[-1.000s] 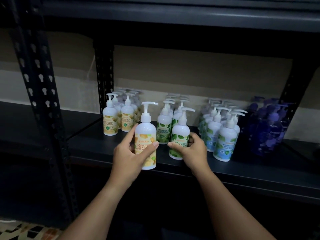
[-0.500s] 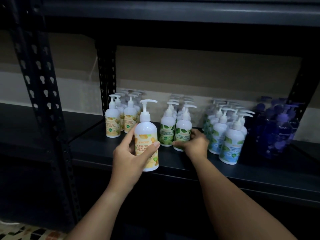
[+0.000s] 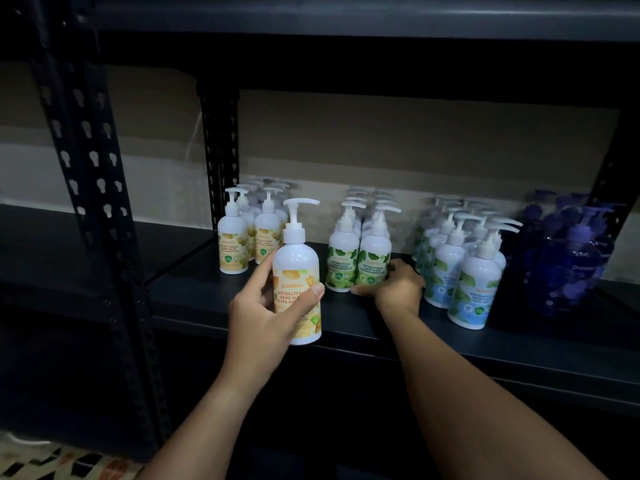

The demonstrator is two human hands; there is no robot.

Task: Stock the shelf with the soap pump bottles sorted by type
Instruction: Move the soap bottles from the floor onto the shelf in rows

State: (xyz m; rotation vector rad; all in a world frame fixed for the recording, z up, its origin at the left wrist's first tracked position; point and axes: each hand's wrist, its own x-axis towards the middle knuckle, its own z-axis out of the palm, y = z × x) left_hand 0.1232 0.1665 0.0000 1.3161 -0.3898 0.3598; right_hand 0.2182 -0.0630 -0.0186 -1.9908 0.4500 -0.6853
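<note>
My left hand (image 3: 263, 313) grips a white pump bottle with a yellow label (image 3: 297, 271), upright over the front edge of the dark shelf (image 3: 194, 292). My right hand (image 3: 398, 289) wraps the base of a green-label bottle (image 3: 375, 258), which stands beside another green-label bottle (image 3: 343, 258) at the front of the green row. A group of yellow-label bottles (image 3: 232, 245) stands at the left. Blue-label bottles (image 3: 474, 289) and dark blue transparent bottles (image 3: 568, 268) stand to the right.
A perforated black upright (image 3: 93, 188) stands at the left front, another post (image 3: 220, 150) behind the yellow group. An upper shelf board (image 3: 346, 15) hangs overhead. Bare shelf lies in front of the yellow group. Patterned floor tiles (image 3: 52, 462) show at bottom left.
My right hand has pushed the green-label bottle back from the shelf front into line beside the other green bottle. My left hand still holds the yellow-label bottle in about the same place.
</note>
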